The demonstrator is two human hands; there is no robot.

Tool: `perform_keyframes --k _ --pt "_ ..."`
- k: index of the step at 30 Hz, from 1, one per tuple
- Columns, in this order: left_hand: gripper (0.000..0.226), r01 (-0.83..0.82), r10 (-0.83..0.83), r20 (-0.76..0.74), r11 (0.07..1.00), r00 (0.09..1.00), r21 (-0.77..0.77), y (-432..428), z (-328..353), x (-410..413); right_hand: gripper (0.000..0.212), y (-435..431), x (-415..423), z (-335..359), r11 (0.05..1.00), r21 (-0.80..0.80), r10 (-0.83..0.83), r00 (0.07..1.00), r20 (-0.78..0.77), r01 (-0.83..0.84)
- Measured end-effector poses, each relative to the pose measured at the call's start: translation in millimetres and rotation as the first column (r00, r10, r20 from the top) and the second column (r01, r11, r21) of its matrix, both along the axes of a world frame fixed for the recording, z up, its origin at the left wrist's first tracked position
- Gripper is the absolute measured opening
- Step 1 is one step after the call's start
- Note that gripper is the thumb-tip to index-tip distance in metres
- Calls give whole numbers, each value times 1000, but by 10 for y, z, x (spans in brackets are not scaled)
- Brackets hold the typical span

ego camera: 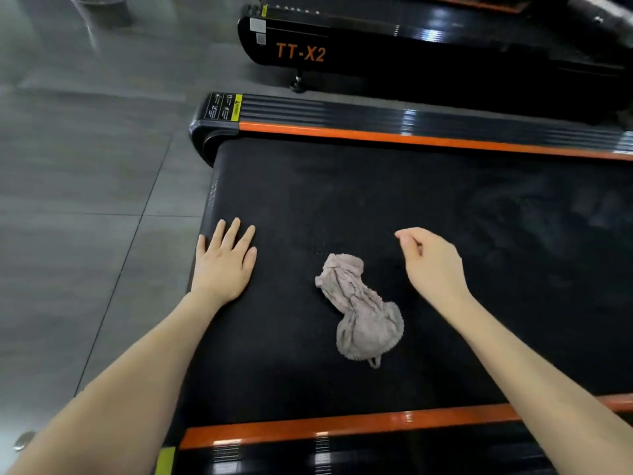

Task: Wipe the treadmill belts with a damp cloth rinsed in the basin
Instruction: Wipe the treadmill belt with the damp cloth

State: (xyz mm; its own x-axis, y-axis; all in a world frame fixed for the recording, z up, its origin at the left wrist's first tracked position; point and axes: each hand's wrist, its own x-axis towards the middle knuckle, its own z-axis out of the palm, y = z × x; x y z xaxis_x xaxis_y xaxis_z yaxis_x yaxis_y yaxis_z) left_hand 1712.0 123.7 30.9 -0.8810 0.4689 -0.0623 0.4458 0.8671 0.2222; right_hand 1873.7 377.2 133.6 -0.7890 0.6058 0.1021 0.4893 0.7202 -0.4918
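Observation:
A crumpled grey-pink cloth (361,311) lies on the black treadmill belt (462,217), between my two hands and touched by neither. My left hand (226,262) rests flat on the belt near its left end, fingers straight and spread. My right hand (430,262) hovers to the right of the cloth, fingers loosely curled and holding nothing. The belt around the cloth shows faint damp marks.
Orange-striped side rails run along the far edge (394,137) and the near edge (342,428) of the belt. A second black treadmill marked TT-X2 (301,53) stands beyond. Grey tiled floor (85,166) lies to the left. No basin is in view.

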Motion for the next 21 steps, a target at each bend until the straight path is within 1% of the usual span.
perform_keyframes --k 2,3,4,5,6,7,8,11,12,13,15,16,17,18,19,20,21 --pt "51 3 -3 -20 1000 1000 -3 -1 -30 3 32 -290 51 -32 980 128 161 986 -37 -155" --pt "51 4 -3 -20 1000 1000 1 -3 -36 0 33 -459 90 -93 954 179 248 969 -24 -239" --pt "51 2 -2 -22 1000 1000 5 -6 -40 -5 37 -617 136 -191 931 199 304 952 40 -306" --pt "51 2 -2 -28 1000 1000 6 -10 -45 -11 46 -731 187 -356 904 236 333 933 133 -356" --pt "51 3 -3 -32 1000 999 2 -14 -52 -16 56 -799 221 -536 872 287 341 913 222 -396" --pt "51 6 -6 -35 1000 999 -3 -15 -59 -23 62 -811 228 -684 841 325 356 895 269 -433" --pt "51 8 -8 -39 1000 999 -7 -16 -66 -25 60 -770 205 -793 810 356 401 883 245 -466" --pt "52 12 -12 -54 1000 998 -12 -7 -83 -8 44 -447 -43 -956 757 383 543 836 82 -530" --pt "52 12 -13 -59 1000 998 -9 1 -80 -1 42 -327 -217 -963 756 382 556 830 57 -532" --pt "51 11 -11 -60 1000 998 -1 3 -76 0 41 -258 -426 -943 788 345 534 845 26 -509" --pt "49 11 -10 -41 999 999 33 -12 -66 -21 36 -319 -862 -910 885 235 419 907 -33 -401" --pt "47 10 -9 -15 997 1000 73 -27 -61 -40 34 -435 -1028 -901 914 205 366 930 -42 -351" --pt "45 1 -4 21 990 1000 142 -46 -54 -62 32 -571 -1107 -893 910 232 365 929 -56 -343" --pt "43 -20 3 72 971 997 239 -71 -40 -80 32 -718 -1076 -885 878 280 420 905 -65 -388" --pt "43 -58 13 130 937 991 344 -96 -24 -93 33 -862 -921 -909 820 314 522 850 -66 -479" --pt "42 -99 26 176 900 984 423 -114 -3 -103 36 -987 -675 -979 743 295 640 767 -51 -600" --pt "43 -118 29 199 883 980 453 -124 8 -110 40 -1079 -365 -1058 655 249 740 672 -21 -713"
